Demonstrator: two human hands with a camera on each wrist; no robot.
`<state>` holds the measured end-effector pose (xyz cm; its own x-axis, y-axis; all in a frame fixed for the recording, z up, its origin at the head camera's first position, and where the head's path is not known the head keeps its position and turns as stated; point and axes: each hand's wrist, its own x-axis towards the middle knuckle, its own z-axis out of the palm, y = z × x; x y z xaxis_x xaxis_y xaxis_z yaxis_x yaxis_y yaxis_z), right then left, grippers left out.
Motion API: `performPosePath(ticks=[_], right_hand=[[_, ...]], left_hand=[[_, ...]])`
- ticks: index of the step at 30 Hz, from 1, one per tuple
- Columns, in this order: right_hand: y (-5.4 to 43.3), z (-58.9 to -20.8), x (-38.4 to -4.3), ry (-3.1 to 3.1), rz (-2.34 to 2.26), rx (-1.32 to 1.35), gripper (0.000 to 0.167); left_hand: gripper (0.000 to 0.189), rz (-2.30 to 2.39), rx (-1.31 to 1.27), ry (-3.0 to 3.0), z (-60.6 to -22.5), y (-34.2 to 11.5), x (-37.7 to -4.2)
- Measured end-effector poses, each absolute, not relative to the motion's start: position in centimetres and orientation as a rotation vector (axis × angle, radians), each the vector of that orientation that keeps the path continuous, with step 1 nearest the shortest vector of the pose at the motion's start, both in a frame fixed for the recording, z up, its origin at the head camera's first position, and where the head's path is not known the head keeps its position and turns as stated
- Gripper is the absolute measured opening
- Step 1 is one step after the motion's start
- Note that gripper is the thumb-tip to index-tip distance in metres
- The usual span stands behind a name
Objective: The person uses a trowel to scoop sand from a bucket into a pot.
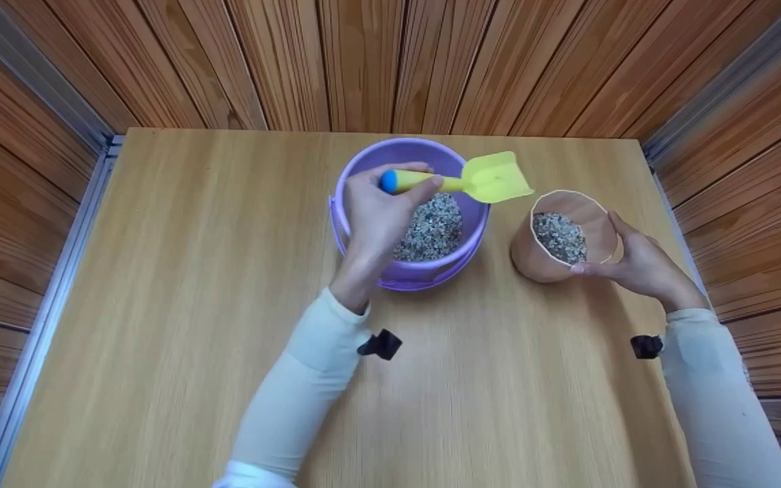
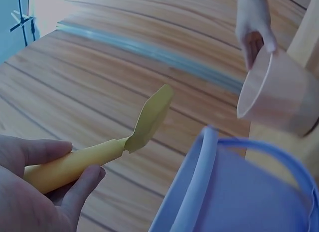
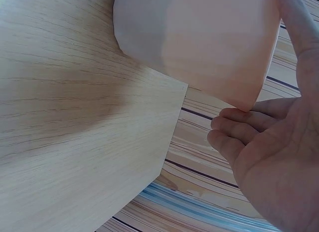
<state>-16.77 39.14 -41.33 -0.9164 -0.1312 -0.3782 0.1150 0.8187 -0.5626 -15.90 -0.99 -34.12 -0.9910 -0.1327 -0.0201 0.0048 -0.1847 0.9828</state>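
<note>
My left hand (image 1: 380,210) grips a toy shovel by its yellow handle with a blue end. The shovel's yellow blade (image 1: 497,177) points right, past the rim of a purple bucket (image 1: 409,144), and looks bare of gravel. Grey gravel (image 1: 436,230) lies inside the bucket below the hand. My right hand (image 1: 645,264) holds a peach-coloured pot (image 1: 533,261) at its rim, thumb on the near side and fingers on the far right side. Some of the same gravel (image 1: 558,237) is in the pot. In the right wrist view the fingertips (image 3: 224,142) touch the pot's edge.
Both containers stand on a wooden table (image 1: 194,271), the pot near its right edge. Wood-plank walls (image 1: 363,61) rise behind and at both sides, with metal rails (image 1: 45,305) along the side edges. The bucket's handle (image 1: 417,285) hangs down at its front.
</note>
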Motion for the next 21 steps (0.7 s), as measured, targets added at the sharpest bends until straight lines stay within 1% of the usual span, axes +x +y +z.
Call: performPosePath(ticks=[12, 21], right_hand=[[39.1, -41.4, -16.8, 2.585, -0.829, 0.001, 0.130], [39.2, -41.6, -16.9, 2.588, -0.814, -0.004, 0.131]], left_hand=[[0.021, -2.375, 0.245, -1.827, -35.5, -6.9, -15.1], [0.018, -2.408, 0.316, -1.820, -37.0, -9.0, -14.9]])
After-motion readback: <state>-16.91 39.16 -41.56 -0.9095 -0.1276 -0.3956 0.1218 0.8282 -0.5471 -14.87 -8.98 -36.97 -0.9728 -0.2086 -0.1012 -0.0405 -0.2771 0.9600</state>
